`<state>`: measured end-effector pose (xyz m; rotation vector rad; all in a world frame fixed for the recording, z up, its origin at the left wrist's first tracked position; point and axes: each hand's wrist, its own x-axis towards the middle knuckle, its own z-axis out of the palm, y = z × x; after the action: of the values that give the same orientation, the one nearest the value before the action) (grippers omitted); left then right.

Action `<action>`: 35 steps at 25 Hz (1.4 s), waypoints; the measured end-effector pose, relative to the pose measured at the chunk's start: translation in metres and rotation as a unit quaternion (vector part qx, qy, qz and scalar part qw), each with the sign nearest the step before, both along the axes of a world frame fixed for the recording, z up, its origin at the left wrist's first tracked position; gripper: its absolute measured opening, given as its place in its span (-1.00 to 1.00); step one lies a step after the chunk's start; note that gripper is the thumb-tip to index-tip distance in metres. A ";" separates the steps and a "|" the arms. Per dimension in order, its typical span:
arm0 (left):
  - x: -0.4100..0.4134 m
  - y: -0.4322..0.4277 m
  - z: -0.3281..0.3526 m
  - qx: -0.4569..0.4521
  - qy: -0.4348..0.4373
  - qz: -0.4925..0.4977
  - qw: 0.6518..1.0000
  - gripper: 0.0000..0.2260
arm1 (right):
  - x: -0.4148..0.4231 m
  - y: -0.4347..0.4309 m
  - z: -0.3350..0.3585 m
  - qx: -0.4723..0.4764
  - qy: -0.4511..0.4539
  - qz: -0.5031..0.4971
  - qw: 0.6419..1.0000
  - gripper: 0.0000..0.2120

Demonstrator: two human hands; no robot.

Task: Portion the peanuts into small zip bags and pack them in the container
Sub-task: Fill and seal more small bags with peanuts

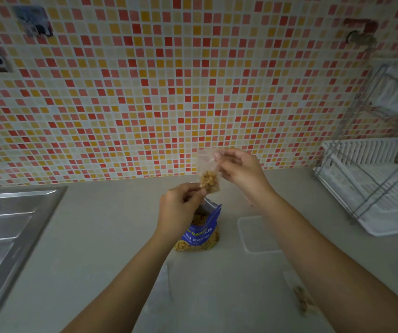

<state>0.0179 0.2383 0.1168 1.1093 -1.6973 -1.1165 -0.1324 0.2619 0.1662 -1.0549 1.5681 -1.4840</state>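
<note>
The small zip bag (208, 169), peanuts in its lower part, is held in the air between both hands: the right hand (240, 170) pinches its top edge, the left hand (181, 207) pinches its lower corner. Under the left hand the open blue peanut pack (204, 233) stands on the desk (111, 236), partly hidden by that wrist; the clear container (256, 234) lies under the right wrist, a dish rack (373, 188) farther right.

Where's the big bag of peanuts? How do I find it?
Look at the grey counter between the metal sink and the white dish rack. In the middle, right under the left hand, stands the big peanut bag. It is the only blue thing with writing; the small bag held above it is clear.
</note>
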 end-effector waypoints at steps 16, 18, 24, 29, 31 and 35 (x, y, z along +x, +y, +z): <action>-0.078 0.168 -0.170 0.228 -0.122 -0.080 0.963 -0.94 | -0.108 0.156 -0.192 0.247 0.145 -0.015 0.958 -0.86; -0.093 0.180 -0.178 0.212 -0.180 -0.062 0.958 -0.93 | -0.116 0.165 -0.211 0.275 0.183 -0.039 0.943 -0.88; -0.111 0.197 -0.187 0.201 -0.231 0.008 0.952 -0.86 | -0.130 0.175 -0.227 0.290 0.339 -0.014 0.895 -0.88; -0.111 0.204 -0.189 0.172 -0.247 0.026 0.953 -0.83 | -0.129 0.172 -0.233 0.245 0.366 -0.021 0.897 -0.84; -0.104 0.202 -0.188 0.173 -0.239 0.038 0.955 -0.82 | -0.127 0.174 -0.228 0.195 0.352 -0.043 0.915 -0.84; -0.072 0.181 -0.183 0.192 -0.228 0.069 0.952 -0.81 | -0.099 0.164 -0.209 0.107 0.364 -0.032 0.925 -0.92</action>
<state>-0.0537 0.4197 -0.0665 1.8172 -1.7443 -1.1953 -0.2313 0.4257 -0.0432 -1.5335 2.2253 -0.9552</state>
